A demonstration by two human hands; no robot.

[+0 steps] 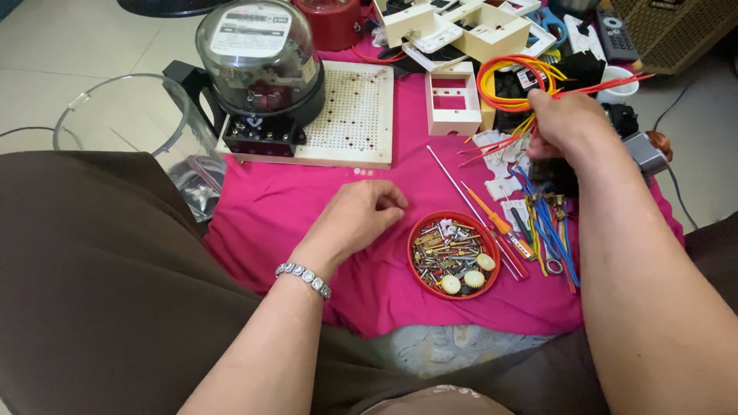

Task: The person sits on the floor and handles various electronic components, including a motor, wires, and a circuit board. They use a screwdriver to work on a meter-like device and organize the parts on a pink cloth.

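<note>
My right hand (563, 123) grips red and yellow wires (513, 77); my left hand (360, 215) rests loosely curled, holding nothing, on pink cloth (284, 215) beside a red dish (453, 255).

A home floor used as an electrical workbench is shown: a pink cloth (307, 223) spread over pale tiles (92, 46), an electricity meter (257, 61), wire coils (511, 81).

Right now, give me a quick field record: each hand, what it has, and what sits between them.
left hand: loosely curled, resting on the pink cloth, holding nothing visible
right hand: closed on thin red and yellow wires
between hands: round red dish of metal screws and small parts
beside dish: orange-handled screwdriver
behind left hand: white perforated board
</note>
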